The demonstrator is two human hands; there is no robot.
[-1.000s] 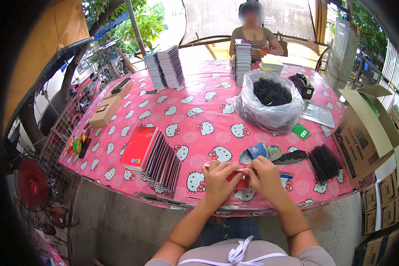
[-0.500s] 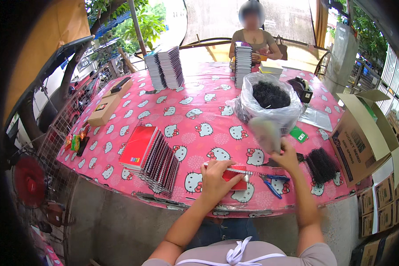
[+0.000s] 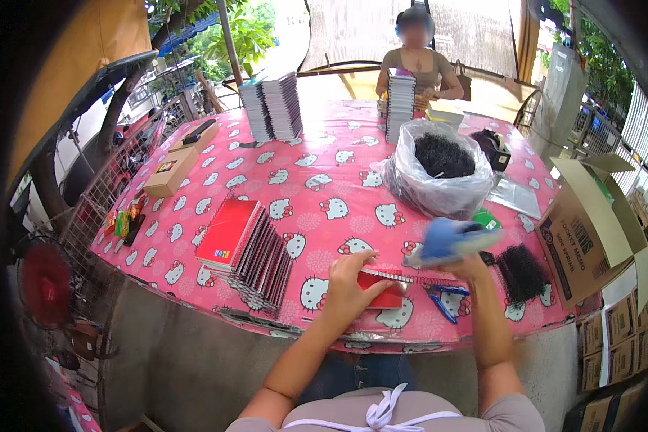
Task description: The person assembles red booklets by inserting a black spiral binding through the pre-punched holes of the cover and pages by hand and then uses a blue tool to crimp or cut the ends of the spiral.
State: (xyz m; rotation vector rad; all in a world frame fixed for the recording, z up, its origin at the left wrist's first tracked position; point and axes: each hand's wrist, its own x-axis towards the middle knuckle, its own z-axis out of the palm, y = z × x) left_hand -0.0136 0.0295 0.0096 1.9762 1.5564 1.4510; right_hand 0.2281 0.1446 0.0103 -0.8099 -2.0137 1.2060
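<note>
My left hand (image 3: 347,284) holds a small red notebook (image 3: 387,297) near the table's front edge, thumb on its cover and fingers at its far edge. A wire coil (image 3: 417,279) runs along the notebook's far side and sticks out to the right. My right hand (image 3: 468,268) is closed round a blue and pale, slipper-shaped thing (image 3: 453,241), raised above the coil's right end and smeared by motion. Beneath it lie blue-handled pliers (image 3: 443,302). To the left of my left hand stands a stack of red spiral notebooks (image 3: 248,252).
A plastic bag of black coils (image 3: 439,187) stands beyond my right hand. Loose black coils (image 3: 522,273) and an open cardboard box (image 3: 583,237) are at the right. Tall notebook stacks (image 3: 277,108) stand at the far side, where another person (image 3: 417,68) sits.
The slipper-shaped thing has turned in my right hand, from upright to nearly level, its blue side now showing. My left hand has shifted slightly right, and its fingers have spread apart along the notebook.
</note>
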